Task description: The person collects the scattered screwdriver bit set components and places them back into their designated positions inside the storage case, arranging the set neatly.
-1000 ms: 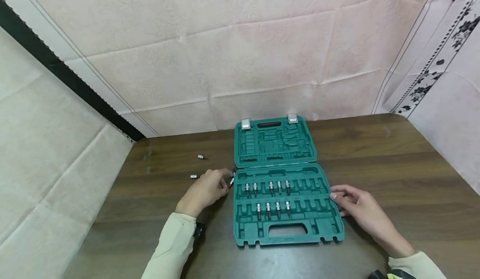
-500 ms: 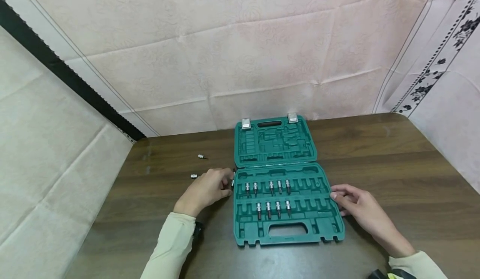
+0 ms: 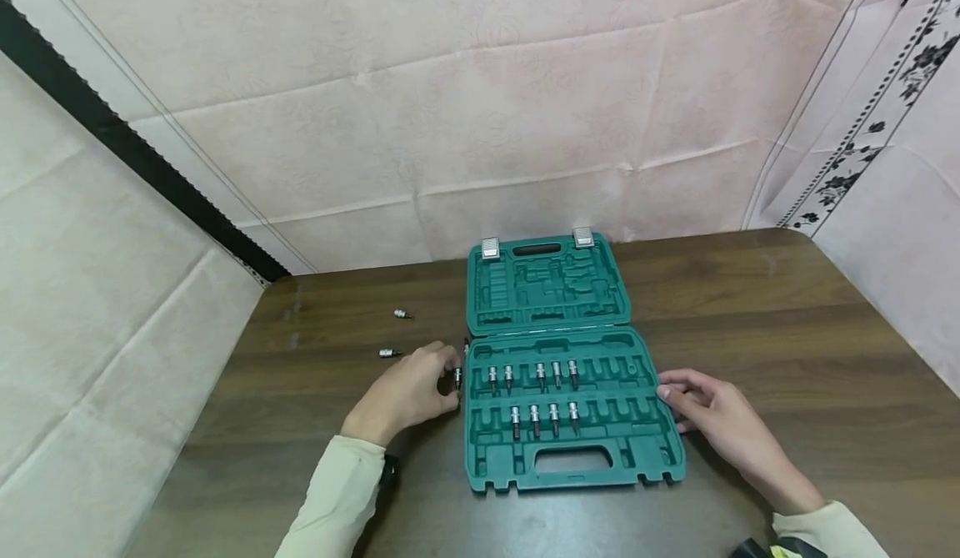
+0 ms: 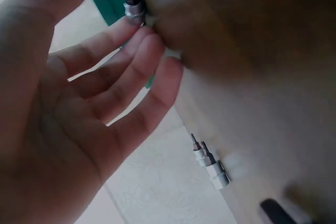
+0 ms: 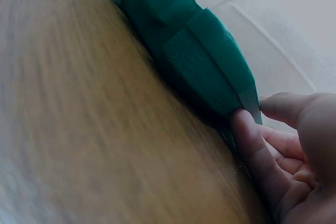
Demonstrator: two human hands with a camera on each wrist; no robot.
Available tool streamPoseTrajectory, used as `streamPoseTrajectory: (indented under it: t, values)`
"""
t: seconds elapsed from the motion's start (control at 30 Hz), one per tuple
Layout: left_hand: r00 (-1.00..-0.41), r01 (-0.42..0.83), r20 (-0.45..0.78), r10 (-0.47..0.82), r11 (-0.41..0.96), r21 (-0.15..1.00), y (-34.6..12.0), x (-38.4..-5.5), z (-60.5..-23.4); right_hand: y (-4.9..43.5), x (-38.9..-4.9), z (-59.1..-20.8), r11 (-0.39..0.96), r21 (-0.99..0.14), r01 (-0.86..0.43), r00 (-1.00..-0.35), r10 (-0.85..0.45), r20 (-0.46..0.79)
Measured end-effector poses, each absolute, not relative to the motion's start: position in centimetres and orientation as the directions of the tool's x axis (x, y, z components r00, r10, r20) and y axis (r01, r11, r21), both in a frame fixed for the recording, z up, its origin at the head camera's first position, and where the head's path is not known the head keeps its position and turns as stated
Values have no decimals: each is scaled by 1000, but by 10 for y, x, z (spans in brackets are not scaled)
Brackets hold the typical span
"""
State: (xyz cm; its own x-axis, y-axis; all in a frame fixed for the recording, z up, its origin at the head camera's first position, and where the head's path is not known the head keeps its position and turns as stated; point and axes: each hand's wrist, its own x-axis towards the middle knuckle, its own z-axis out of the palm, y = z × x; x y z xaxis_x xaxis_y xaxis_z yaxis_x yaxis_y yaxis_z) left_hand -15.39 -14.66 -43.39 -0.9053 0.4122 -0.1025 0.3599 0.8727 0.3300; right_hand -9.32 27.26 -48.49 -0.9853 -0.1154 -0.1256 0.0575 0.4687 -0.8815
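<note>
Beside the left edge of the opened green socket case (image 3: 573, 479), my left hand (image 3: 408, 391) pinches a small bit socket (image 4: 135, 10), silver with a dark tip, between thumb and fingertips. On the opposite side, my right hand (image 3: 716, 408) holds the case's right edge, thumb and fingers on either side of it in the right wrist view. Two rows of bit sockets sit in the case's lower half, among them an upper-row bit socket (image 3: 541, 374) and a lower-row bit socket (image 3: 553, 418). Several moulded slots hold nothing.
Two loose bit sockets lie on the wooden table left of the case: a farther bit socket (image 3: 402, 314) and a nearer bit socket (image 3: 388, 353). The case lid (image 3: 549, 291) lies folded back toward the cloth-covered wall (image 3: 525, 124). Two silver latches (image 3: 491, 248) stand at its far edge.
My left hand has drawn slightly nearer and left with the bit socket, which now shows between thumb and fingers a little away from the case. The right hand keeps its place.
</note>
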Motion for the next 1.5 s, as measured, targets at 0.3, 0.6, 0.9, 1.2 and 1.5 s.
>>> streamPoseTrajectory:
  t: [0.3, 0.6, 0.9, 1.2, 1.5]
  values:
    - [-904, 408, 28, 426, 845, 347, -151, -143, -432, 273, -93, -484, 479, -876, 63, -985, -112, -132]
    - [-913, 386, 59, 404, 810, 442, -147, -133, -423, 273, -95, -483, 468, -882, 56, -985, -120, -126]
    - [-921, 376, 107, 374, 786, 491, -143, -121, -422, 270, -97, -483, 464, -883, 69, -982, -123, -142]
    - [-891, 408, 65, 449, 731, 547, -135, -110, -420, 272, -96, -485, 464, -884, 66, -983, -124, -138]
    - [-866, 435, 5, 499, 750, 498, -125, -104, -422, 272, -93, -483, 465, -883, 64, -984, -116, -132]
